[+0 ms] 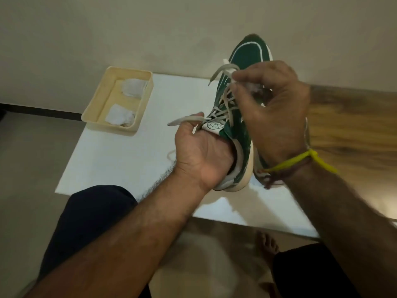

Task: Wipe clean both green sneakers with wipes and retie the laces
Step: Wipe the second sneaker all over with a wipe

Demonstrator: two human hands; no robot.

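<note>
I hold one green sneaker (245, 54) with white trim in the air above the table, toe pointing away. My left hand (199, 151) is pushed into its opening, thumb against the tongue, with one loose white lace end (184, 121) lying over the thumb. My right hand (272, 108) pinches the other lace (223, 70) near the upper eyelets and also holds a crumpled white wipe (254, 88) between its fingers. The laces hang untied. A second sneaker is barely visible behind my right wrist (261, 172).
A cream plastic tray (94, 112) at the table's back left holds two crumpled white wipes (120, 117). The white table top (120, 160) meets a wood-grain surface (352, 130) on the right. My knees and a bare foot (266, 244) are below the table edge.
</note>
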